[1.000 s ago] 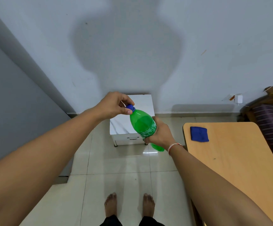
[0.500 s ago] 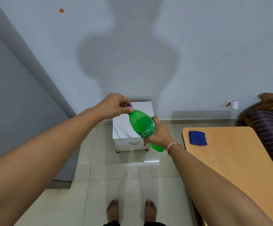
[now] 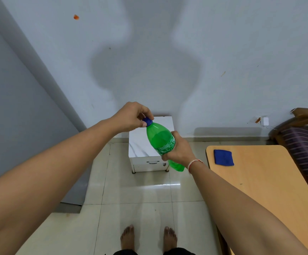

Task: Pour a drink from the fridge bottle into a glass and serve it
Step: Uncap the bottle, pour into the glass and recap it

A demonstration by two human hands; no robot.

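Above the tiled floor point(image 3: 131, 190), a green bottle point(image 3: 160, 139) slants, neck up-left, base down-right. The right hand point(image 3: 179, 150) wraps its middle; the left hand point(image 3: 131, 116) pinches its blue cap point(image 3: 147, 122).

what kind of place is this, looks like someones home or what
Probably a plain room in a home: tiled floor, a wooden table with a blue cloth, a small white cabinet against the wall, and the person stands barefoot.

Bottle point(image 3: 160, 138) held tilted before cabinet point(image 3: 145, 153); table point(image 3: 271, 190) lies right, cloth point(image 3: 223, 157) on its far left corner.
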